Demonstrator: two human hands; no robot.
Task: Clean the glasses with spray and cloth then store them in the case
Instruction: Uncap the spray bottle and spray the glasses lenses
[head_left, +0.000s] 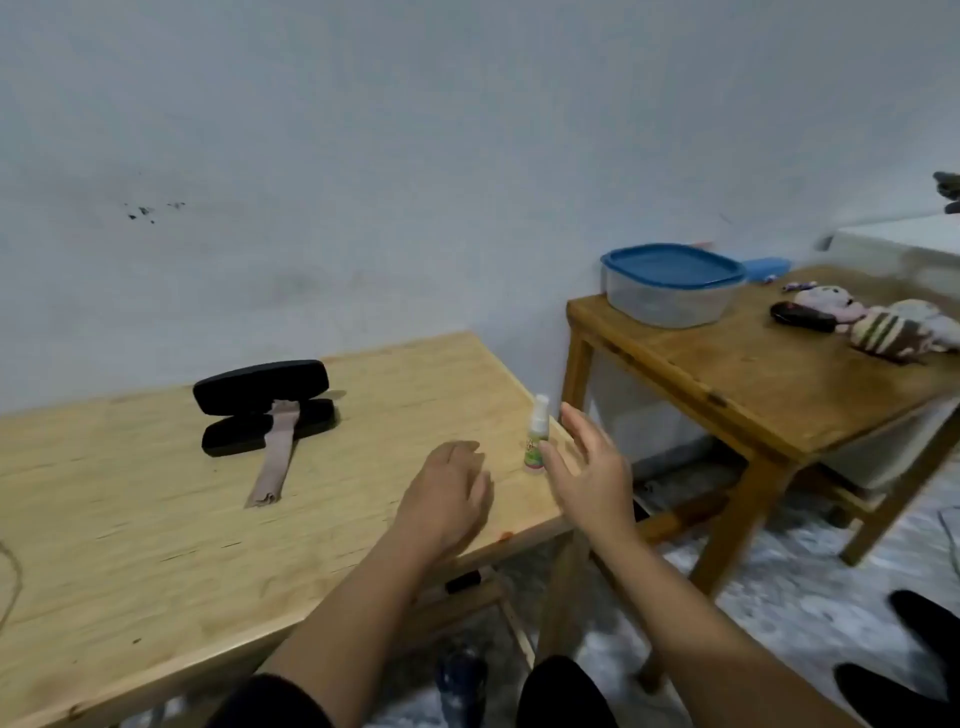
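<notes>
The spray bottle (536, 434) is seen upright near the right edge of the table (156, 519), just left of the spread, empty right hand (587, 467), which is nearer than the relaxed, empty left hand (447, 493).

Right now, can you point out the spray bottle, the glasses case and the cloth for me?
spray bottle (535, 442): head view, on the labelled body below the white nozzle.
glasses case (260, 386): head view, on the raised black lid.
cloth (272, 462): head view, on the middle of the strip lying on the table.
</notes>
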